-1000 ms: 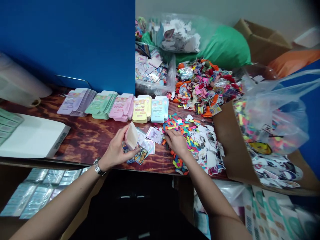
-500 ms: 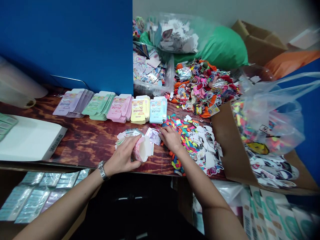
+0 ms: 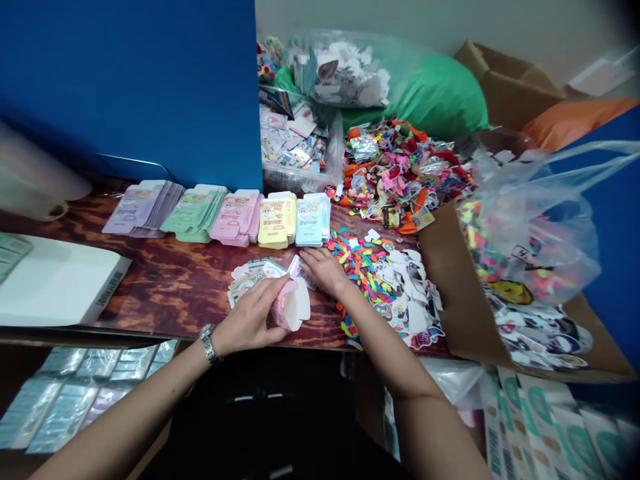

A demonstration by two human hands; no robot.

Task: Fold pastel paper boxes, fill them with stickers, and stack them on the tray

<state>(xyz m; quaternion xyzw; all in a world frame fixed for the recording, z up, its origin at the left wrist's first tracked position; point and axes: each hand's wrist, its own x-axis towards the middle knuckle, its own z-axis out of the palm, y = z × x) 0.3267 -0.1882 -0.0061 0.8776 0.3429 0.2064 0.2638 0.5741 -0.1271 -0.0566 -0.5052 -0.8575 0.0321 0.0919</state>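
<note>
My left hand point(image 3: 253, 320), with a metal watch at the wrist, is wrapped around a pink paper box point(image 3: 293, 307). The box's open mouth and flaps face right. Fingers of my right hand point(image 3: 324, 270) close over a light purple printed card point(image 3: 296, 268) just above the box. Part of that card is hidden under the hand. Left of the box, touching my left hand's fingers, lies a loose pile of printed cards and stickers point(image 3: 245, 277). Small bright-coloured pieces point(image 3: 357, 267) are heaped to the right of my right hand.
Behind the hands stand stacks of flat boxes: purple point(image 3: 133, 208), green point(image 3: 190, 213), pink point(image 3: 234, 217), yellow point(image 3: 275, 220) and blue point(image 3: 311, 220). White-backed stickers point(image 3: 415, 293) lie beside a cardboard box point(image 3: 445, 287). Mixed trinkets point(image 3: 400, 170) are piled at the back. A white box point(image 3: 60, 280) sits left.
My right hand has moved left and slightly up, over the purple card, which now shows less and looks tilted. My left hand still holds the pink box, a little further right and lower.
</note>
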